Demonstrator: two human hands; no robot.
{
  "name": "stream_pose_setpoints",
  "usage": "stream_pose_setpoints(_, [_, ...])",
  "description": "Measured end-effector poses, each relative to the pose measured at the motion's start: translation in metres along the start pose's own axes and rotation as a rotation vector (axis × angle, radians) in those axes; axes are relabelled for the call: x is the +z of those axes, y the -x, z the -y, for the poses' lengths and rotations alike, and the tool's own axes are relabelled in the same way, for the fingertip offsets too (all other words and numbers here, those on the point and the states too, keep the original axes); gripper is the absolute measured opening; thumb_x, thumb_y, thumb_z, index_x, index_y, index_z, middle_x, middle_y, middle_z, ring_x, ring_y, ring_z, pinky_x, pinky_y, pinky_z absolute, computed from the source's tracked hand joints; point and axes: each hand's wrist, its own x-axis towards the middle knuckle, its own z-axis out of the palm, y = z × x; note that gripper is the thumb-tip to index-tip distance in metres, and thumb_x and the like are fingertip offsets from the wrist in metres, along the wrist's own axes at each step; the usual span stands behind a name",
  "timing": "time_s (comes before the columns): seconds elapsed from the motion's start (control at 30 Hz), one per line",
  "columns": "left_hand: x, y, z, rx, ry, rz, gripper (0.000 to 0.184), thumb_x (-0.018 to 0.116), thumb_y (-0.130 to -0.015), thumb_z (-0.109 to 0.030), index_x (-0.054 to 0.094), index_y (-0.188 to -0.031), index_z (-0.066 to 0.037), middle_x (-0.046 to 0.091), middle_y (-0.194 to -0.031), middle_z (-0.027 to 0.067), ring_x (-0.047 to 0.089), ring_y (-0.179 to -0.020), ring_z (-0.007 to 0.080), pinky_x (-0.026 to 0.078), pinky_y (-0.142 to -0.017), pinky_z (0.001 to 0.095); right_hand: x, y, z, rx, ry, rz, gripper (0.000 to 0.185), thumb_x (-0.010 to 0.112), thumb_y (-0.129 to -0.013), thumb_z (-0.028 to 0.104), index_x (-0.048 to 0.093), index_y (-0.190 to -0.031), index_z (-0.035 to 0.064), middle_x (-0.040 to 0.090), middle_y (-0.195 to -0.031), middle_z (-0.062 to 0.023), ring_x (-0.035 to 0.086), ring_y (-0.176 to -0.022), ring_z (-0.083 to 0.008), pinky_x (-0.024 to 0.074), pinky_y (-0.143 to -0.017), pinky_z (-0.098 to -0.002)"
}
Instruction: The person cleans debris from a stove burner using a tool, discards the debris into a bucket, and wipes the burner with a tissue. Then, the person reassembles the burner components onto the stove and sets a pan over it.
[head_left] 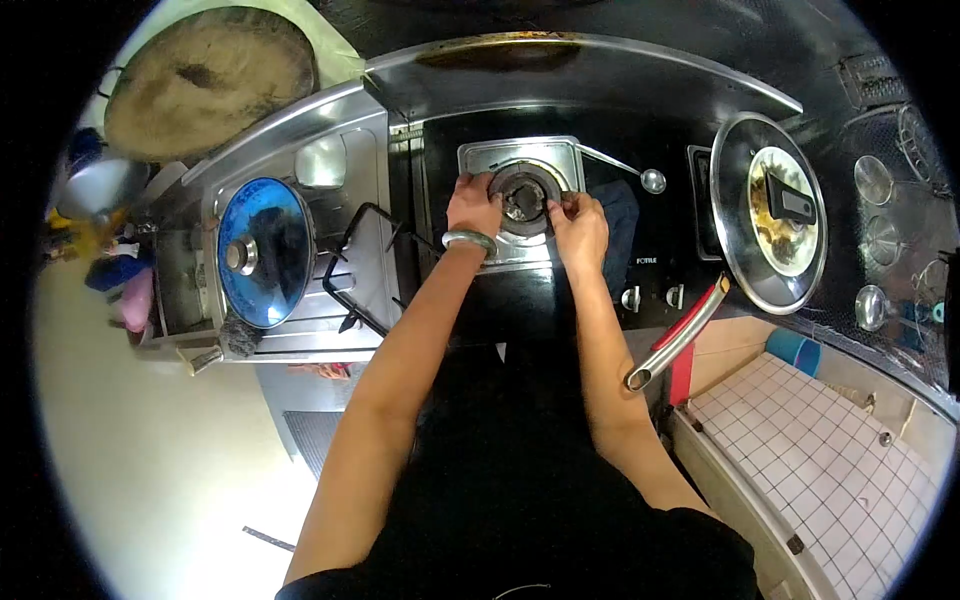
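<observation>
A dark round burner ring sits in the middle of a square metal drip tray on the black gas hob. My left hand, with a bangle at the wrist, grips the ring's left side with bent fingers. At its right side, my right hand pinches the edge between thumb and fingers. The ring's centre looks dirty and worn. A dark blue cloth lies on the hob just right of my right hand. Behind it rests a long-handled metal ladle.
A black pan support lies on the steel drainboard at left, beside a blue round lid. To the right stands a lidded pan, its handle jutting over the front edge. Two knobs are at the hob's front.
</observation>
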Motion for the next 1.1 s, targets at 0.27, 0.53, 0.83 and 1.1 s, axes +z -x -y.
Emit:
stream_pose_setpoints(0.27, [-0.015,-0.007,-0.009,-0.061,-0.075,0.113,0.036,0.071,-0.082,-0.017,0.064,-0.117,-0.01,0.056,-0.127,0.0176,0.06,-0.108,0.0343,0.053,-0.091,0.0435,-0.002,0.0,-0.012,-0.014,-0.069,0.082,0.027,0.075,-0.078,0.02,0.064,-0.092,-0.0007,0.068,-0.086,-0.0156,0.066,-0.079,-0.031,0.0513,-0.071,-0.0381])
stream_pose_setpoints(0.53, [-0.016,-0.009,-0.006,-0.027,-0.091,0.136,0.035,0.07,-0.083,-0.016,0.063,-0.116,-0.008,0.059,-0.122,0.016,0.06,-0.11,0.0329,0.05,-0.097,0.0415,-0.01,0.003,-0.013,-0.048,-0.146,0.104,0.028,0.069,-0.082,0.023,0.067,-0.099,0.0002,0.065,-0.09,-0.0213,0.063,-0.081,-0.0381,0.05,-0.074,-0.0447])
stream_pose_setpoints(0.83, [-0.015,-0.014,0.003,-0.009,0.03,0.156,0.037,0.072,-0.081,-0.014,0.062,-0.117,-0.007,0.062,-0.114,0.0134,0.062,-0.103,0.0299,0.05,-0.09,0.0397,0.004,0.009,-0.034,0.062,-0.269,0.19,0.029,0.065,-0.086,0.023,0.069,-0.105,0.0016,0.064,-0.098,-0.0222,0.062,-0.092,-0.0365,0.0488,-0.083,-0.0417])
stream_pose_setpoints(1.1, [-0.023,-0.015,-0.003,-0.041,0.007,0.213,0.041,0.074,-0.08,-0.016,0.063,-0.119,-0.01,0.063,-0.111,0.0121,0.063,-0.101,0.029,0.05,-0.09,0.0385,0.013,0.011,-0.05,0.111,-0.523,0.22,0.026,0.066,-0.086,0.016,0.067,-0.107,-0.0004,0.063,-0.097,-0.0166,0.061,-0.087,-0.0268,0.049,-0.079,-0.0354])
